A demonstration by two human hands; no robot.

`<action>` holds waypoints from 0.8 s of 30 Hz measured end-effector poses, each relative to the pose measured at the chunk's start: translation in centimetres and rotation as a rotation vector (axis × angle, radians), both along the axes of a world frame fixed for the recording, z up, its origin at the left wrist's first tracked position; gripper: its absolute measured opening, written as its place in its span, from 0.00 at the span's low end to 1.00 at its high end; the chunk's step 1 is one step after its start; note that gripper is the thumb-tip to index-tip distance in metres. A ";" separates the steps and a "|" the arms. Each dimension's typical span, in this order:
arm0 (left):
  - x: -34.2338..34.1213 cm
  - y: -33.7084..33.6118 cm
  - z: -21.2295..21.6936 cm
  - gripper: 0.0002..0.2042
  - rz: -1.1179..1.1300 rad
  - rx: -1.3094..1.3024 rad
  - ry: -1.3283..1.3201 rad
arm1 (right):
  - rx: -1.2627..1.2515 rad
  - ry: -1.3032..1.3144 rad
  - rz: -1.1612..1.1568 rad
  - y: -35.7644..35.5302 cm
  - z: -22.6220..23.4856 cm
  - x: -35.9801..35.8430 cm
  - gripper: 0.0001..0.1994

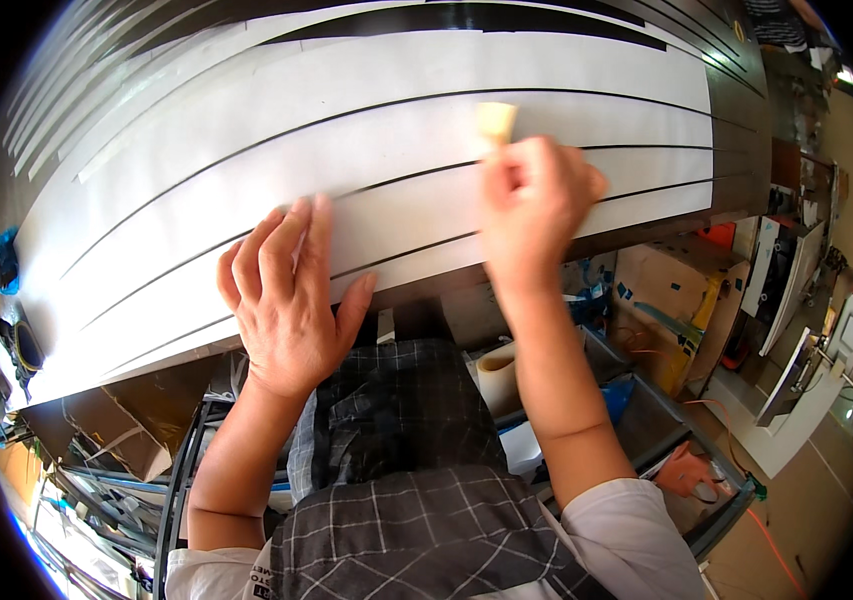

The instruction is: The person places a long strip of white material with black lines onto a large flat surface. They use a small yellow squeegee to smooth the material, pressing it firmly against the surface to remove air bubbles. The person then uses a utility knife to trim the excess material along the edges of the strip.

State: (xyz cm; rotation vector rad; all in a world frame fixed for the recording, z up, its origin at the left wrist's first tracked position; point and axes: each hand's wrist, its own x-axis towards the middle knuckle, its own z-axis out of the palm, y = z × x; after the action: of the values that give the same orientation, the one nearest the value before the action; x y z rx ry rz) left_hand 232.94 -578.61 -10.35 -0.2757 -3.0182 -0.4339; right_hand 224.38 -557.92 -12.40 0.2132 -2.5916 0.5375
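Observation:
A long white sheet (396,120) with thin dark lines along it covers most of the dark table. My left hand (286,280) lies on the sheet near its front edge, fingers stretched out and thumb apart. Farther right, my right hand (538,205) is closed round a small pale yellow flat piece (496,121), which sticks out beyond the fingers. The hand and the piece are slightly smeared by motion. Whether the piece touches the sheet I cannot tell, and its lower part is hidden in my grip.
White strips (96,100) lie at the table's far left. A blue crumpled bundle (3,262) sits at the left edge. Below the table are a paper roll (497,378), a cardboard box (671,300) and a dark metal cart frame (721,490). An orange cable (774,548) trails over the floor.

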 end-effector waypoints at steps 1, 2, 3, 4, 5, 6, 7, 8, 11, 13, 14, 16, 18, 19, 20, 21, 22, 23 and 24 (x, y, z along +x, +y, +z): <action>-0.1 0.1 0.0 0.34 -0.005 0.000 -0.023 | -0.059 -0.046 0.099 -1.6 0.3 0.4 0.14; -0.2 0.2 0.0 0.35 -0.011 -0.001 -0.046 | -0.023 -0.070 0.152 -2.4 0.1 0.6 0.13; -0.1 0.0 0.0 0.35 -0.004 -0.009 -0.055 | -0.036 -0.064 0.155 -2.2 0.1 0.4 0.13; 0.1 -0.1 0.0 0.35 0.001 -0.018 -0.063 | -0.048 -0.058 0.157 -1.4 0.2 0.0 0.13; 0.2 -0.3 0.0 0.35 0.007 -0.026 -0.071 | 0.012 -0.026 0.109 0.0 0.2 -0.3 0.12; 0.2 -0.2 0.0 0.35 0.011 -0.028 -0.075 | 0.035 -0.024 0.017 1.3 0.1 -0.7 0.12; 0.2 -0.2 0.1 0.35 0.017 -0.029 -0.078 | 0.063 -0.014 -0.013 1.6 -0.2 -0.6 0.12; 0.2 -0.1 0.1 0.35 0.022 -0.031 -0.082 | 0.091 -0.004 -0.042 1.6 -0.3 -0.5 0.13; -0.4 0.4 0.1 0.35 0.011 -0.015 -0.086 | -0.008 -0.058 0.137 -1.9 0.4 0.3 0.14; -0.1 0.2 0.2 0.35 0.036 -0.025 -0.086 | -0.018 -0.082 0.184 -1.8 0.4 0.1 0.14; 0.0 0.1 0.2 0.35 0.048 -0.030 -0.085 | 0.016 -0.050 0.135 -0.2 0.2 -0.2 0.14; 0.1 0.1 0.1 0.34 0.056 -0.031 -0.049 | 0.068 -0.059 -0.034 1.9 0.3 -0.6 0.14; -0.1 0.1 0.0 0.34 0.054 -0.024 -0.033 | 0.083 -0.024 -0.016 0.7 0.0 -0.1 0.15; -0.4 0.3 0.1 0.34 0.045 -0.020 -0.039 | 0.028 -0.052 0.064 -0.9 0.3 0.3 0.14; -0.6 0.5 0.0 0.34 0.034 -0.016 -0.045 | -0.027 -0.079 0.144 -2.2 0.5 0.4 0.13; -0.5 0.4 0.1 0.34 0.042 -0.016 -0.046 | -0.004 -0.092 0.152 -2.9 0.4 0.5 0.14; -0.3 0.3 0.2 0.34 0.048 -0.015 -0.047 | -0.041 -0.103 0.175 -2.2 0.6 0.2 0.14; -0.2 0.3 0.2 0.35 0.055 -0.014 -0.048 | 0.003 -0.077 0.116 -0.9 0.6 0.0 0.14; -0.1 0.2 0.2 0.35 0.058 -0.017 -0.051 | 0.048 -0.049 0.061 0.7 0.4 -0.2 0.14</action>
State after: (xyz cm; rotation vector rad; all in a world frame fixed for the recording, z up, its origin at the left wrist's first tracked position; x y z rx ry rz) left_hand 232.84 -578.43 -10.16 -0.1796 -3.0721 -0.4167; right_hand 224.18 -557.17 -11.96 0.2996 -2.6551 0.5084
